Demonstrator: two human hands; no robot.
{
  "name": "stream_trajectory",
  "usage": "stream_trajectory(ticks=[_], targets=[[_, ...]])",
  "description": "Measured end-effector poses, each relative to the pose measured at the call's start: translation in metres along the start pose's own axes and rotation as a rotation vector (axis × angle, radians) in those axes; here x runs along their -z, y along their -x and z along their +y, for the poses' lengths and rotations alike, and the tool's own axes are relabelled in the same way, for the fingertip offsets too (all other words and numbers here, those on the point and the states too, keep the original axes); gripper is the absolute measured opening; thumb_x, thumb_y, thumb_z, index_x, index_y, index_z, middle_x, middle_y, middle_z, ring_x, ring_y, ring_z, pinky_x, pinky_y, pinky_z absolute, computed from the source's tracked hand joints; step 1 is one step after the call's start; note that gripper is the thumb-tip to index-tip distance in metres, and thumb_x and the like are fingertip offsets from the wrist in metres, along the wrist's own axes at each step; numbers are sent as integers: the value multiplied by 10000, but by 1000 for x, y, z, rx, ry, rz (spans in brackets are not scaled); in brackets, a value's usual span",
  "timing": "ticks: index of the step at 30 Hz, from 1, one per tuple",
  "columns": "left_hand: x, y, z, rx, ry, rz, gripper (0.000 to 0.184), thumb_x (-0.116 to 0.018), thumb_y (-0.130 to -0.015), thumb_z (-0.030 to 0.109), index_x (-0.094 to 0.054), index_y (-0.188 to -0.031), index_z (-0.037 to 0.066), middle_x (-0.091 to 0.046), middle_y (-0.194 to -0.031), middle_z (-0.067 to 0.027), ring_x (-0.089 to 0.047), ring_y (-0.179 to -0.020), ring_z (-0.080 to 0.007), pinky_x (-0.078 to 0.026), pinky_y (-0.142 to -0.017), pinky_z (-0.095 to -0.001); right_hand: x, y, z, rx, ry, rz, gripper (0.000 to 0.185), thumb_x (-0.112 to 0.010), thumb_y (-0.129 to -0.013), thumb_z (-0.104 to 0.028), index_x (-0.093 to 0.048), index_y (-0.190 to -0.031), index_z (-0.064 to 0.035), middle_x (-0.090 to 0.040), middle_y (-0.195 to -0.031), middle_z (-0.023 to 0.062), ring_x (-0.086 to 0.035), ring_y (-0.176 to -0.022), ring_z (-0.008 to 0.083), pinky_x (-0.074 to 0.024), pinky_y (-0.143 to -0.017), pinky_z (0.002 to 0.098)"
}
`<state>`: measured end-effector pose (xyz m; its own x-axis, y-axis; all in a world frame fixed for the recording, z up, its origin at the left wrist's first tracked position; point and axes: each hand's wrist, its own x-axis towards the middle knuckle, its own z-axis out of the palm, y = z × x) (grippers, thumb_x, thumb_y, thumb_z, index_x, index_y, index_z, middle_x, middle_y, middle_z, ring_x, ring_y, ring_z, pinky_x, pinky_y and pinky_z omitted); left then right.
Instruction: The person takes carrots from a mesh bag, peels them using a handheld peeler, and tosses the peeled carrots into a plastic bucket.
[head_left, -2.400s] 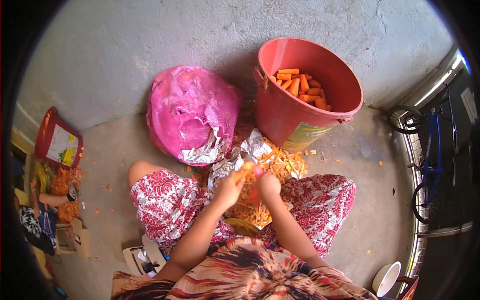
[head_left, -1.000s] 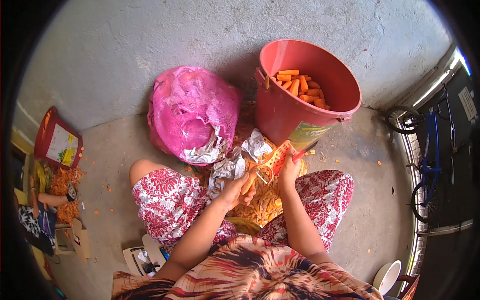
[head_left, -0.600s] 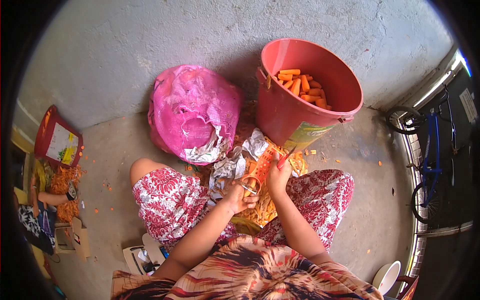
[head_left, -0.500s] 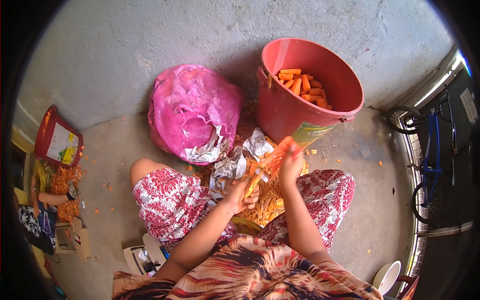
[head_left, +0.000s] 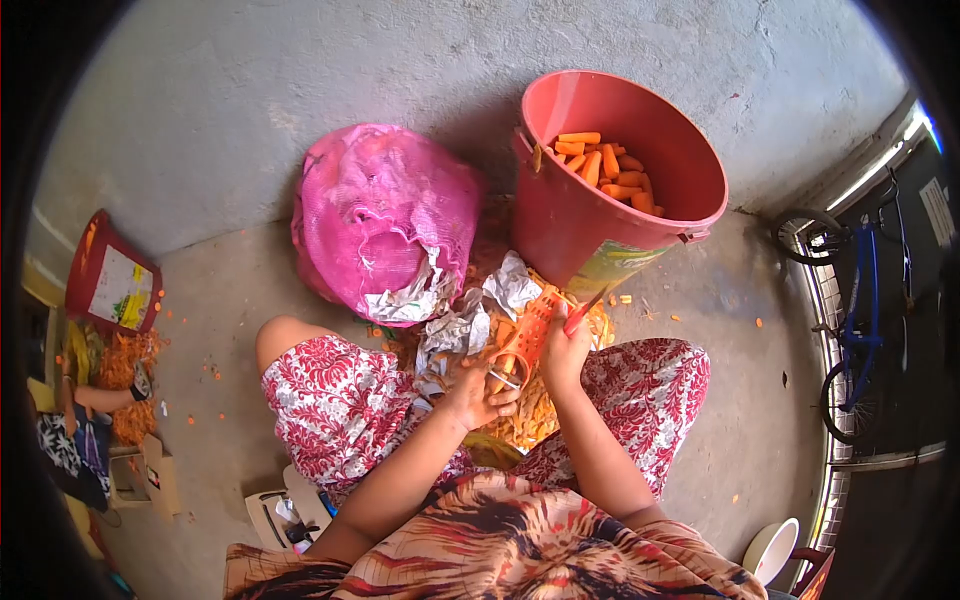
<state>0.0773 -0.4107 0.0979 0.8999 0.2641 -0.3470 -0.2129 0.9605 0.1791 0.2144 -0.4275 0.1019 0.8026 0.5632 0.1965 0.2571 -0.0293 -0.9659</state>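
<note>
The left hand has its grip wrapped round a carrot, and the right hand clamps its grip on a perforated orange peeler above heaped peelings.

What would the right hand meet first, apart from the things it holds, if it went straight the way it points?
The right hand would probably meet the red bucket first, though depth over the orange peels is unclear.

— Right margin?
— A blue-framed, black-tyred bicycle beside a dark panel; below, a round white basin.
— Left margin?
— An open, brown cardboard box on the grey concrete floor.
</note>
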Motion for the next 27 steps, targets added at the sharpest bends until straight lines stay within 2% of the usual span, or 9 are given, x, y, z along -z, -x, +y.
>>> stream_trajectory(ticks=[5, 8, 9, 12, 18, 19, 20, 24, 27], targets=[[-3, 0, 5, -32, -29, -10, 262, -410, -811, 356, -496, -670, 153, -403, -480, 21, -324, -399, -85, -267, -420, -254, 4, -2, -14, -91, -69, -41, 221, -450, -857, -202, -523, -747, -25, -381, -569, -62, -319, -513, 38, -279, -442, 214], [1, -5, 0, -54, -7, 225, 262, -399, -821, 344, -481, -653, 160, -409, -481, 23, -333, -399, -87, -257, -407, -258, -2, 8, -26, -111, -114, -59, 229, -453, -856, -208, -521, -739, -22, -384, -569, -60, -320, -517, 38, -283, -448, 213], [2, -6, 0, -77, 6, 101, 241, -386, -830, 337, -503, -708, 165, -435, -507, 27, -358, -407, -94, -272, -400, -253, -3, 11, -27, -117, -120, -60, 237, -453, -856, -209, -514, -723, -23, -383, -565, -58, -320, -518, 38, -284, -450, 213], [-5, -9, -4, -135, 18, 327, 231, -371, -838, 338, -520, -805, 166, -460, -541, 27, -377, -415, -98, -297, -404, -244, -6, 14, -23, -111, -45, -85, 259, -449, -855, -205, -479, -670, -27, -382, -555, -47, -319, -521, 44, -292, -460, 217], [-1, -3, 1, -80, -14, 34, 220, -410, -833, 310, -498, -952, 147, -438, -534, 23, -365, -405, -84, -310, -430, -234, 0, -11, 23, -32, 47, 102, 218, -461, -841, -165, -498, -707, 3, -449, -545, 73, -427, -524, 130, -362, -493, 292], [0, -1, 2, -83, -4, 7, 223, -413, -833, 312, -495, -959, 147, -420, -523, 25, -353, -398, -80, -309, -436, -234, 8, -23, -16, -44, -108, 162, 224, -449, -847, -178, -486, -720, 3, -447, -546, 88, -421, -529, 137, -359, -495, 303], [1, 1, 2, -83, 5, -22, 227, -417, -834, 314, -492, -966, 146, -402, -512, 27, -342, -390, -77, -307, -441, -234, 18, -40, 1, -2, 238, 299, 227, -431, -856, -190, -485, -748, 1, -460, -567, 72, -417, -540, 130, -363, -499, 302], [-4, 0, 4, -95, -74, 66, 244, -410, -838, 342, -500, -957, 148, -323, -478, 30, -296, -365, -71, -298, -456, -234, 19, -39, -10, -23, -2, 132, 258, -437, -855, -229, -546, -761, -15, -443, -572, -24, -394, -512, 49, -319, -445, 222], [10, -11, -3, -145, -47, 229, 228, -428, -816, 332, -533, -888, 143, -483, -562, 21, -385, -389, -95, -306, -419, -246, 3, -2, -20, 2, 67, 5, 225, -447, -850, -183, -516, -701, -28, -387, -527, -35, -339, -485, 52, -294, -435, 216]])
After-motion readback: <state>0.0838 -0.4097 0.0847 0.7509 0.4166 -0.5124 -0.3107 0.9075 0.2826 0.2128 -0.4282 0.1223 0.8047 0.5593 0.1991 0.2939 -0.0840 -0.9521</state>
